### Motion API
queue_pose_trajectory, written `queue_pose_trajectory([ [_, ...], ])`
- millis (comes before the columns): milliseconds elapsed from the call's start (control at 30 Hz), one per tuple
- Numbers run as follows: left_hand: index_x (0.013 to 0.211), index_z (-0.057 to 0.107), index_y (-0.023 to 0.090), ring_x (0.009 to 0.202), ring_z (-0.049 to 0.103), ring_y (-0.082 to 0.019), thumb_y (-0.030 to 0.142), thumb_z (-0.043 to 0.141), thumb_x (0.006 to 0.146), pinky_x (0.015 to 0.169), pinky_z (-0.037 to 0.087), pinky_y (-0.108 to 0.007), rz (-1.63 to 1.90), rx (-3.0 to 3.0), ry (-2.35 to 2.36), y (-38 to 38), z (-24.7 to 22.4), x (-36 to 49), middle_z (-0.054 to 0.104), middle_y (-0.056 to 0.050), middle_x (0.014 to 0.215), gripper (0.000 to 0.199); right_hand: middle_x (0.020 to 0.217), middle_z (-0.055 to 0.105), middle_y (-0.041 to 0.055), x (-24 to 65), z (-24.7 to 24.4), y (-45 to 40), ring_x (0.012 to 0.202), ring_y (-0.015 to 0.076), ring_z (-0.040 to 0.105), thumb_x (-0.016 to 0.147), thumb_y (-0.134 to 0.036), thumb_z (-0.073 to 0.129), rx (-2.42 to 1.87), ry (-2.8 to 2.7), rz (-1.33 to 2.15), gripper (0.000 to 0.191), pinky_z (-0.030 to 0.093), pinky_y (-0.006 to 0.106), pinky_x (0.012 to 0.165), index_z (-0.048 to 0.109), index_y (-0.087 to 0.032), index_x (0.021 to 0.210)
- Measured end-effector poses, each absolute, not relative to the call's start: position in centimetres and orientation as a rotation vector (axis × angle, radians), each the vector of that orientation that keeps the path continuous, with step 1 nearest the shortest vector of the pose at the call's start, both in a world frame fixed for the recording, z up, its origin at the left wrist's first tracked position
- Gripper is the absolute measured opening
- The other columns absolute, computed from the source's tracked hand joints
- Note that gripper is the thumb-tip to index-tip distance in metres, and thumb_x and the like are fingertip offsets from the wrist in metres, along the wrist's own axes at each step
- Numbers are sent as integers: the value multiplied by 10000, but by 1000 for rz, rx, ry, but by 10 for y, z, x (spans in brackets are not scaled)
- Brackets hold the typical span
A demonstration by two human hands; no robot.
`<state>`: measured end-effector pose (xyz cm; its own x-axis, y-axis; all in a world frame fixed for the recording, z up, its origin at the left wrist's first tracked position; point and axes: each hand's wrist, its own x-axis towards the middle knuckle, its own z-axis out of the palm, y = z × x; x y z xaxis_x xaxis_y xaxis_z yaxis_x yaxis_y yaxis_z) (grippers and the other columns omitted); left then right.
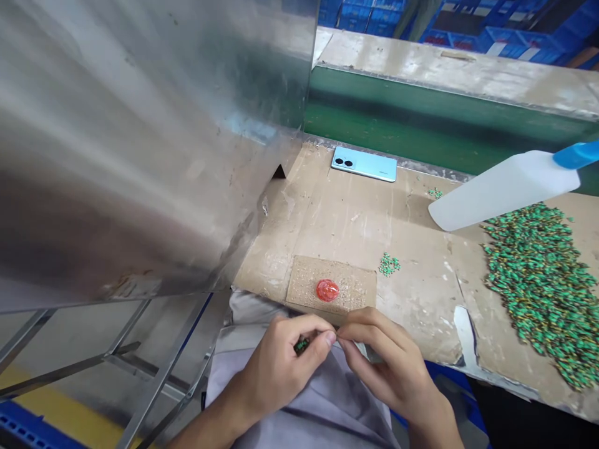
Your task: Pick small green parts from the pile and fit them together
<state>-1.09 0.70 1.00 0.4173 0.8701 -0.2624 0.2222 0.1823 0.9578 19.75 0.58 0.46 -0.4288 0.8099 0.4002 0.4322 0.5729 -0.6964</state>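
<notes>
My left hand [281, 362] is curled closed, with a few small green pieces [301, 345] showing in the hollow behind its thumb and forefinger. Right beside it, my right hand [386, 358] is pinched, its fingertips meeting the left thumb and forefinger tips. Whatever sits between those tips is too small to make out. Just beyond the hands, a glossy red blob [327, 290] lies on a small piece of cardboard [299, 282]. A little cluster of green pieces [389, 264] is to the right of that cardboard. Further right spreads a large pile of green and gold pieces [538, 280].
A white bottle with a blue top [505, 187] leans over the cardboard-covered table [355, 218]. Near the back edge lies a light blue phone [369, 167]. On the left stands a large metal panel [154, 143]. Behind the table runs a green strip [397, 118].
</notes>
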Motion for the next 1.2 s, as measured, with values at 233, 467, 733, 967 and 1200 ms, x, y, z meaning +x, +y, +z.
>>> queue_pose_trajectory([
  [233,893,773,156,714,610,-151,308,600,1020,673,424,-256,622,1307,1081,13,10,-12,707,-20,756,262,876,618,13,198,6,10,727,141,580,1033,-119,563,-1059,-2046,938,114,488,271,616,594,-228,1019],
  [467,996,730,138,544,443,-52,298,795,855,485,285,-160,692,327,757,13,3,-23,633,6,743,222,886,574,4,194,-9,22,690,130,536,1069,-143,534,-1374,-1835,694,119,431,268,600,590,-229,1008],
  [733,1086,800,124,774,788,-153,255,841,916,562,508,-135,713,241,660,12,-4,-33,816,-145,1007,219,901,602,2,189,-12,27,652,119,533,1079,-169,529,-1423,-1914,659,112,433,266,600,612,-221,1025],
  [967,1056,803,131,568,677,-71,333,870,900,434,413,-112,749,323,699,11,-6,-33,788,-67,834,265,884,605,0,188,-14,25,640,126,516,1062,-169,557,-1440,-1943,596,98,411,268,576,597,-230,995],
  [1200,997,719,153,478,536,-42,432,854,899,396,294,-132,734,441,816,7,-7,-33,778,-58,796,325,863,586,2,193,-8,23,648,130,512,1054,-161,559,-1429,-1902,590,114,421,269,576,594,-229,970],
])
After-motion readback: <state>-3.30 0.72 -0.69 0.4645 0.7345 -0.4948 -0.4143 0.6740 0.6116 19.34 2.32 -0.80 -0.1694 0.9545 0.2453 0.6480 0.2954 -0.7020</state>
